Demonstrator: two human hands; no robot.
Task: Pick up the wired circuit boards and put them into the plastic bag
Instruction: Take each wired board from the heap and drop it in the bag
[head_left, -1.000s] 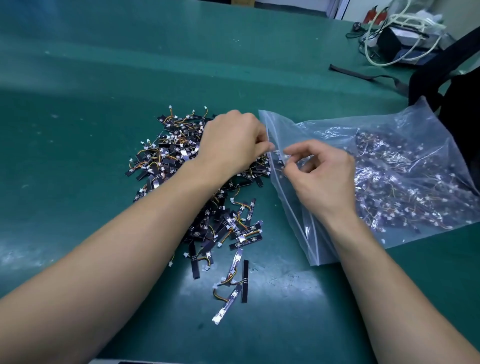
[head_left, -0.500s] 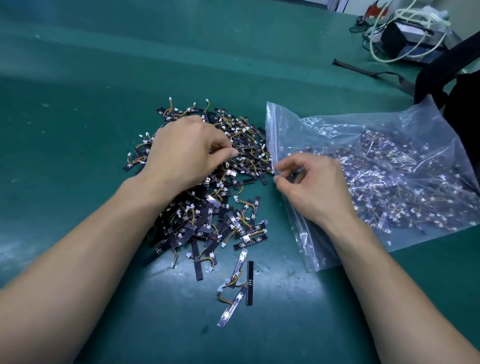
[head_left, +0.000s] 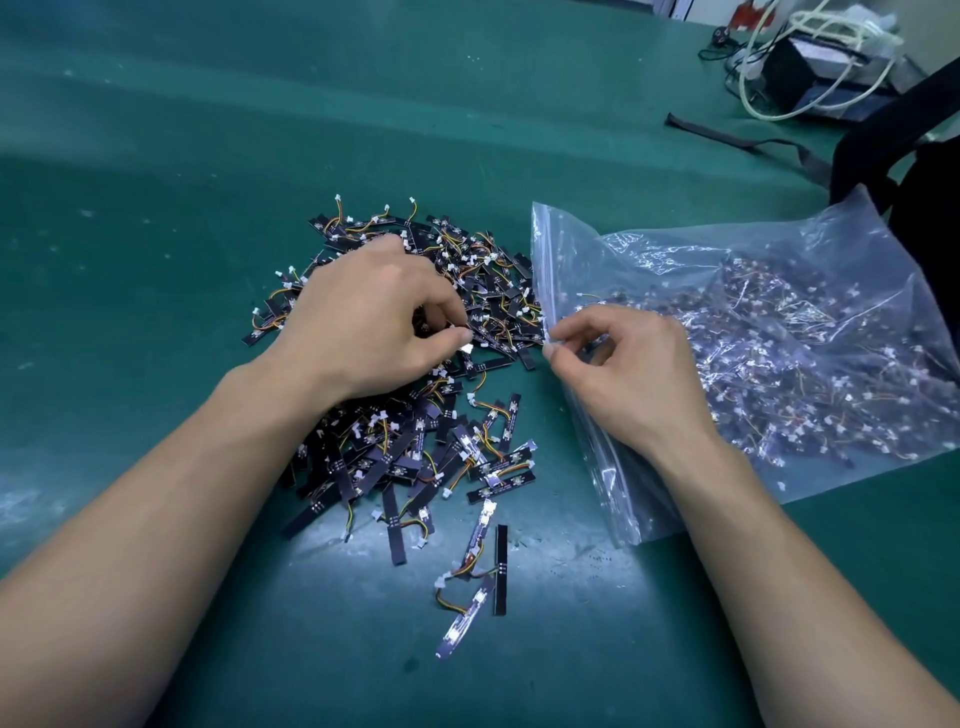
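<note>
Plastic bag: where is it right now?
Head view, right of centre: the plastic bag lies beside the circuit board pile, its zip edge pinched by the right hand.

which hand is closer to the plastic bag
Right. The right hand pinches the open edge of the plastic bag; the left hand is off it, pinching at the circuit boards piled beside it.

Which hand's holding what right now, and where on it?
Right hand pinches the clear plastic bag at its mouth edge. Left hand pinches a piece in the pile of black wired circuit boards; which part, cannot tell.
</note>
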